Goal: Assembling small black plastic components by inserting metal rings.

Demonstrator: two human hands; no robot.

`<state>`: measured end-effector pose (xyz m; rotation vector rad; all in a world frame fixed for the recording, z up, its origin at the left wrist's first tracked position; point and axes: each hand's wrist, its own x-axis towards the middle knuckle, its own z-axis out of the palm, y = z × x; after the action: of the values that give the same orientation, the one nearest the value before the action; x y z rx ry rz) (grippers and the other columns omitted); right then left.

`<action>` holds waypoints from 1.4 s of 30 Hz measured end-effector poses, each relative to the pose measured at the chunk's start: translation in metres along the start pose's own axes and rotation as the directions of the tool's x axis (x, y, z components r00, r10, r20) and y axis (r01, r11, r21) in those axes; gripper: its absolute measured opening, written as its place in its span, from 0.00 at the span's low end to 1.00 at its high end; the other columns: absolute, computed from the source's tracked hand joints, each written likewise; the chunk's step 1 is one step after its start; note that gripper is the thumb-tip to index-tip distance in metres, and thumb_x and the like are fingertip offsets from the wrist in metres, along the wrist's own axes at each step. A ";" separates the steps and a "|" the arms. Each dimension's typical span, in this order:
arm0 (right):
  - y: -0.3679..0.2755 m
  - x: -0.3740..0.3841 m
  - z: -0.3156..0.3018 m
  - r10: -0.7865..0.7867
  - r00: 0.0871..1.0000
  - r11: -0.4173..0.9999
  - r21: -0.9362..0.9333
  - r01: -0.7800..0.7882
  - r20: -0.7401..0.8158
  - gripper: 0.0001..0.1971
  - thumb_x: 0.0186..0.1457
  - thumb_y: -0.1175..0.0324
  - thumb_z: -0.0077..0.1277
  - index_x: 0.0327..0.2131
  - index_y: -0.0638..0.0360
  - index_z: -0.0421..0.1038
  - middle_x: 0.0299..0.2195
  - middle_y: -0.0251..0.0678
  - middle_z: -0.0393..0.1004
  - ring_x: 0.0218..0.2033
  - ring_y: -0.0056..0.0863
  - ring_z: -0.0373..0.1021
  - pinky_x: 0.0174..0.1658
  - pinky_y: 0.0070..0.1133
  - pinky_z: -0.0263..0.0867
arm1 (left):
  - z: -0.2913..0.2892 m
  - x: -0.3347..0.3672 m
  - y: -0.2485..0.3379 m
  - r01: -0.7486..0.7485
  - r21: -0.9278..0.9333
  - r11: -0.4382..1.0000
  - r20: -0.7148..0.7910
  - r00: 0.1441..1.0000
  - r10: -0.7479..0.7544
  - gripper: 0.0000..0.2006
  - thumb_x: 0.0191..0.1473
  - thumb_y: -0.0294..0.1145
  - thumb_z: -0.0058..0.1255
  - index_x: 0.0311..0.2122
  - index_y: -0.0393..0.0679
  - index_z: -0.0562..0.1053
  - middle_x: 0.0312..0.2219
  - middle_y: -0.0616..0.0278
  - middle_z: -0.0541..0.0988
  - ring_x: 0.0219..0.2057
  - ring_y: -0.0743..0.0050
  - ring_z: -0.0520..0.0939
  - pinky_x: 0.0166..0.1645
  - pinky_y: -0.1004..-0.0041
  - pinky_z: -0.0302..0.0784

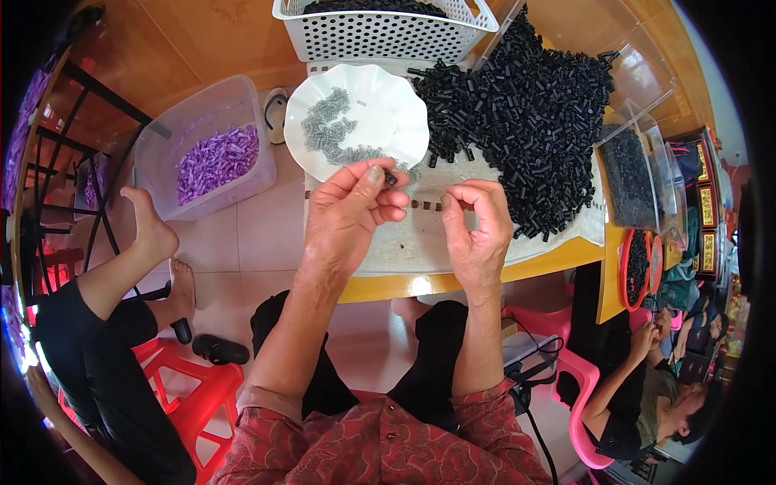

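Note:
My left hand (349, 206) pinches a small black plastic piece (391, 179) between thumb and fingers, just over the near edge of a white scalloped plate (396, 109). Small silvery pieces that look like springs (325, 121) lie in a curved heap on the plate. To the right, my right hand (478, 222) is closed with thumb and forefinger together above the cloth (412, 242); what it holds, if anything, is too small to make out. The two hands are apart. A big pile of short black plastic pieces (533, 121) spreads beyond my right hand.
A white perforated basket (388, 36) with black pieces stands at the back. Clear bins (634, 178) and a red-rimmed basket (634, 271) are at the right. On the floor at left sits a tub of purple pieces (217, 162). People sit on both sides, one near a red stool (198, 396).

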<state>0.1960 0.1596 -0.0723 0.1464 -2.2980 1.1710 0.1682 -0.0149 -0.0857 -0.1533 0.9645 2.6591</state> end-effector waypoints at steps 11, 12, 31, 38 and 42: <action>0.007 -0.009 0.008 0.093 0.982 0.984 -0.167 -0.066 0.163 0.05 0.44 0.78 0.59 0.27 0.59 0.75 0.29 0.34 0.71 0.31 0.36 0.71 0.35 0.30 0.66 | 0.000 0.001 0.006 -0.057 0.019 0.998 -0.085 0.995 0.058 0.11 0.62 0.25 0.47 0.47 0.33 0.74 0.38 0.49 0.80 0.36 0.62 0.84 0.42 0.67 0.83; 0.007 -0.009 0.010 0.092 0.982 0.984 -0.168 -0.065 0.163 0.05 0.44 0.78 0.59 0.27 0.59 0.75 0.29 0.34 0.71 0.31 0.36 0.71 0.35 0.30 0.66 | 0.000 0.001 0.006 -0.060 0.006 0.998 -0.076 0.995 0.060 0.11 0.62 0.25 0.47 0.47 0.33 0.74 0.38 0.49 0.80 0.37 0.62 0.83 0.42 0.67 0.83; -0.017 0.000 0.001 -0.046 0.994 0.993 0.112 0.035 0.098 0.04 0.53 0.77 0.57 0.33 0.64 0.73 0.32 0.39 0.71 0.29 0.27 0.71 0.33 0.22 0.68 | 0.000 -0.001 -0.009 0.093 -0.086 0.992 0.040 0.995 -0.090 0.12 0.61 0.25 0.49 0.49 0.37 0.74 0.39 0.55 0.80 0.34 0.73 0.82 0.39 0.74 0.80; -0.018 0.000 0.001 -0.034 0.990 0.990 0.144 0.014 0.135 0.04 0.54 0.76 0.57 0.32 0.64 0.73 0.32 0.40 0.71 0.29 0.28 0.71 0.33 0.21 0.68 | 0.001 -0.001 -0.016 0.107 -0.071 0.992 0.060 0.993 -0.103 0.12 0.60 0.24 0.50 0.49 0.37 0.74 0.38 0.55 0.81 0.34 0.76 0.82 0.40 0.74 0.80; -0.017 0.000 0.000 -0.038 0.990 0.989 0.145 0.017 0.139 0.04 0.54 0.76 0.57 0.32 0.64 0.73 0.32 0.40 0.71 0.29 0.28 0.71 0.33 0.21 0.68 | 0.002 -0.002 -0.017 0.091 -0.048 0.995 0.068 0.994 -0.087 0.12 0.60 0.23 0.50 0.48 0.37 0.75 0.39 0.55 0.81 0.34 0.76 0.82 0.41 0.74 0.80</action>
<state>0.2018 0.1492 -0.0601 0.3236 -2.3240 1.3507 0.1757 -0.0016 -0.0938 -0.1163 0.8490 2.5915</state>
